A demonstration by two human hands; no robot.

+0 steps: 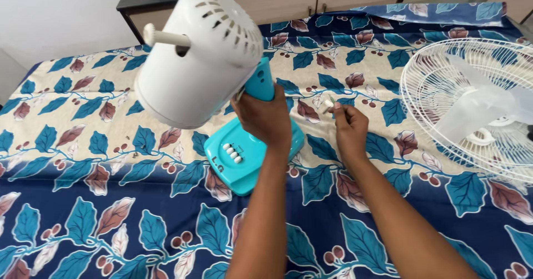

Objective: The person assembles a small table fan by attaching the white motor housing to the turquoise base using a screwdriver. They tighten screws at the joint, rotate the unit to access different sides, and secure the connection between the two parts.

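The white motor housing [197, 57] of a table fan is tilting toward the camera, its teal base [244, 159] sitting on the leaf-patterned bed [83, 212]. The left hand [266, 118] is reaching forward, its grip wrapping the teal neck [261, 82], fingers hidden behind it. Just beside, the right hand [350, 129] is pinching a small part [333, 106] too tiny to identify. Farther right, the white fan guard [472, 107] is lying cut off by the frame edge
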